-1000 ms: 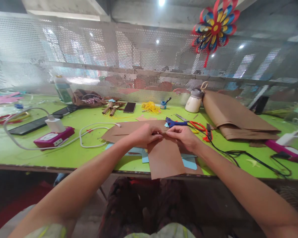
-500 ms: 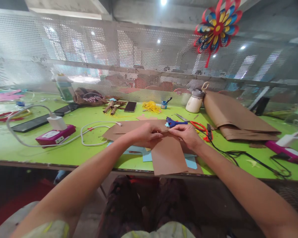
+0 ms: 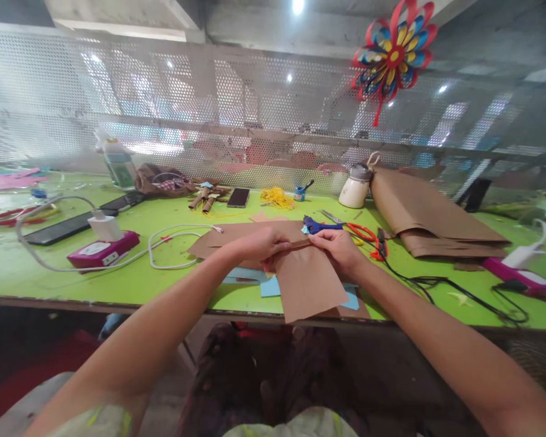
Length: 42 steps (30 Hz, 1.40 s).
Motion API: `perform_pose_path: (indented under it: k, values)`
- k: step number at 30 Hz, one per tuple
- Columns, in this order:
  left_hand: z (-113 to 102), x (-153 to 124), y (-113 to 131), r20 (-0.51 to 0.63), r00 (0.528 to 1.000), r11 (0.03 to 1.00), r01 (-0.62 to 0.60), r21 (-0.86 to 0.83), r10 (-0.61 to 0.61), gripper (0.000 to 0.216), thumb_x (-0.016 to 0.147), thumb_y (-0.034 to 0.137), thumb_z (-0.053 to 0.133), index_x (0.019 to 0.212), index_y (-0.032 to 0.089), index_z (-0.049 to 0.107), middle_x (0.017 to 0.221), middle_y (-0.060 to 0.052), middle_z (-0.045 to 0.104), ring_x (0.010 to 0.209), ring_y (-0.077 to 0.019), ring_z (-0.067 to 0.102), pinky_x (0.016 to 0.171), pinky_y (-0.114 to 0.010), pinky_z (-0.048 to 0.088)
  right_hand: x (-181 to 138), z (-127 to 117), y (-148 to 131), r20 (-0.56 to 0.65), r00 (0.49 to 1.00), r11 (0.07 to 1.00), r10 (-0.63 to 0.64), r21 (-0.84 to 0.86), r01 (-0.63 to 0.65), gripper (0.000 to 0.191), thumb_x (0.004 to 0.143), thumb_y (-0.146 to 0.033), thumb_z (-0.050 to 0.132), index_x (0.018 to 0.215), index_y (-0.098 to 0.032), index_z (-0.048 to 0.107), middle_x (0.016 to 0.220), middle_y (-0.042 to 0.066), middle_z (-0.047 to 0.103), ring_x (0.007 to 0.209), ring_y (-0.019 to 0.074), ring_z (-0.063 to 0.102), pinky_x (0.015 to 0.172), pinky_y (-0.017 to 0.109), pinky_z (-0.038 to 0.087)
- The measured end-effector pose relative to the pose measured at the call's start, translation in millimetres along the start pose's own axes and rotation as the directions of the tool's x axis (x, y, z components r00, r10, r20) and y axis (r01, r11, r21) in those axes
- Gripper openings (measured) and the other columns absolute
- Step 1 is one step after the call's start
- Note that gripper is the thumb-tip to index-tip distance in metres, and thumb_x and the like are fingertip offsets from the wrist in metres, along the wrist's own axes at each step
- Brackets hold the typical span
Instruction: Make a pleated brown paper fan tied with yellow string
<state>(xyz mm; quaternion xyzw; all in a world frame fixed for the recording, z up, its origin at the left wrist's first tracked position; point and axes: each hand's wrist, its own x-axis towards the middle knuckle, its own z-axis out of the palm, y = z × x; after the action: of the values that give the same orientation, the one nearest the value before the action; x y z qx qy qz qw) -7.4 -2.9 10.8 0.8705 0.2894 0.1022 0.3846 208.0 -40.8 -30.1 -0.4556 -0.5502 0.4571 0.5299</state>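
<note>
Both my hands pinch the far edge of a brown paper sheet (image 3: 307, 282) that hangs toward me over the front edge of the green table (image 3: 131, 282). My left hand (image 3: 259, 246) grips the sheet's top left part, fingers closed. My right hand (image 3: 339, 247) grips the top right part, fingers closed on the paper. Light blue paper pieces (image 3: 268, 286) lie under the sheet, and a larger brown sheet (image 3: 230, 235) lies behind my hands.
Red-handled scissors (image 3: 357, 229) and a blue tool (image 3: 318, 226) lie just behind my right hand. A stack of brown paper (image 3: 425, 218), a white jar (image 3: 355, 188), a black cable (image 3: 455, 288), a pink box with charger (image 3: 102, 249), a phone (image 3: 238, 196) and yellow thread (image 3: 276, 196) are around.
The brown sheet's near end has lifted and tilted slightly to the right while both hands keep pinching its far edge. The hands stayed almost in place.
</note>
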Motion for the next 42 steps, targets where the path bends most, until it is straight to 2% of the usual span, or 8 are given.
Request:
perform_pose_path:
  k: [9, 17, 22, 26, 29, 32, 38, 42]
  values:
    - [-1, -3, 3, 0.058, 0.998, 1.000, 0.010, 0.014, -0.011, 0.040, 0.087, 0.053, 0.037, 0.075, 0.017, 0.049, 0.044, 0.002, 0.054, 0.038, -0.0101, 0.050, 0.041, -0.019, 0.035, 2, -3, -6, 0.120, 0.992, 0.999, 0.041, -0.036, -0.037, 0.030, 0.061, -0.041, 0.075, 0.070, -0.014, 0.066, 0.055, -0.003, 0.053, 0.047, 0.0064, 0.038, 0.045, 0.022, 0.024]
    - [3, 1, -2, 0.047, 0.998, 0.998, 0.045, -0.051, -0.043, 0.037, 0.086, 0.052, 0.040, 0.078, 0.017, 0.050, 0.052, 0.001, 0.057, 0.046, -0.0126, 0.056, 0.045, -0.022, 0.040, -1, -1, -10, 0.025, 0.999, 0.999, 0.045, 0.018, -0.045, 0.030, 0.052, -0.038, 0.079, 0.064, -0.015, 0.064, 0.059, -0.001, 0.060, 0.052, 0.0107, 0.049, 0.052, 0.026, 0.036]
    - [3, 4, -9, -0.012, 0.999, 0.999, -0.036, -0.015, 0.035, 0.044, 0.087, 0.052, 0.036, 0.066, 0.016, 0.049, 0.049, 0.001, 0.054, 0.041, -0.0083, 0.049, 0.043, -0.020, 0.036, 1, -4, -9, 0.008, 0.999, 0.998, 0.041, 0.056, -0.041, 0.031, 0.054, -0.040, 0.078, 0.067, -0.015, 0.065, 0.060, 0.000, 0.062, 0.053, 0.0126, 0.052, 0.055, 0.028, 0.040]
    - [-4, 6, -12, -0.122, 0.992, 0.999, -0.014, 0.037, 0.019, 0.044, 0.086, 0.051, 0.040, 0.062, 0.015, 0.051, 0.046, 0.001, 0.053, 0.040, -0.0080, 0.048, 0.043, -0.019, 0.035, 3, -6, -9, 0.026, 0.999, 0.996, 0.038, 0.079, -0.040, 0.031, 0.057, -0.040, 0.076, 0.070, -0.014, 0.067, 0.058, -0.001, 0.061, 0.050, 0.0103, 0.049, 0.052, 0.026, 0.038]
    - [-11, 6, -14, -0.255, 0.965, 0.996, -0.041, 0.084, 0.061, 0.043, 0.084, 0.049, 0.046, 0.062, 0.013, 0.054, 0.050, 0.000, 0.055, 0.045, -0.0078, 0.049, 0.046, -0.019, 0.036, 5, -8, -10, 0.084, 0.996, 0.997, 0.040, 0.068, -0.046, 0.031, 0.060, -0.041, 0.074, 0.074, -0.014, 0.069, 0.054, -0.002, 0.058, 0.045, 0.0078, 0.044, 0.048, 0.024, 0.035]
    - [-16, 5, -16, -0.286, 0.955, 0.995, -0.091, -0.040, 0.076, 0.041, 0.082, 0.048, 0.050, 0.065, 0.011, 0.056, 0.056, -0.001, 0.056, 0.051, -0.0086, 0.052, 0.050, -0.020, 0.041, 5, -11, -15, 0.184, 0.982, 0.991, 0.039, 0.117, -0.061, 0.035, 0.065, -0.043, 0.071, 0.086, -0.016, 0.070, 0.067, 0.002, 0.065, 0.056, 0.0124, 0.055, 0.056, 0.027, 0.043]
    - [-16, -1, -8, -0.183, 0.981, 0.910, -0.140, -0.391, 0.072, 0.036, 0.078, 0.046, 0.058, 0.070, 0.011, 0.056, 0.057, 0.002, 0.051, 0.050, -0.0074, 0.051, 0.049, -0.020, 0.044, -1, -12, -26, 0.154, 0.987, 0.978, -0.054, 0.210, 0.021, 0.043, 0.073, -0.048, 0.062, 0.106, -0.021, 0.065, 0.089, 0.006, 0.068, 0.078, 0.0177, 0.063, 0.072, 0.031, 0.049]
    - [-6, -4, -1, 0.019, 0.997, 0.875, -0.052, -0.481, 0.069, 0.035, 0.078, 0.047, 0.058, 0.071, 0.012, 0.057, 0.055, 0.003, 0.052, 0.046, -0.0071, 0.050, 0.047, -0.020, 0.040, -15, -1, -33, 0.387, 0.920, 0.994, -0.063, 0.108, 0.023, 0.052, 0.065, -0.037, 0.073, 0.115, -0.027, 0.061, 0.106, 0.006, 0.065, 0.090, 0.0221, 0.063, 0.077, 0.035, 0.049]
